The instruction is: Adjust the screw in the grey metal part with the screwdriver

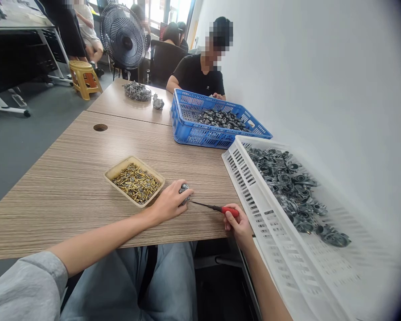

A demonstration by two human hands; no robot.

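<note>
My left hand [172, 199] is closed around a small grey metal casting [184, 188], holding it against the wooden table [83, 178]. Most of the casting is hidden under the fingers. In my right hand [237, 223] is a screwdriver [229, 211] with a red and black handle. Its thin dark shaft points left, and its tip meets or nearly meets the casting beside my left fingertips. Just left of my left hand stands a cream plastic tub [110, 177] filled with brass-coloured screws [136, 183].
On the right, a white crate [254, 196] holds many grey castings [297, 187]. Behind it is a blue crate [200, 137] of dark metal parts. A co-worker [200, 73] sits beyond. More parts [137, 91] lie at the far end, near a fan [124, 38].
</note>
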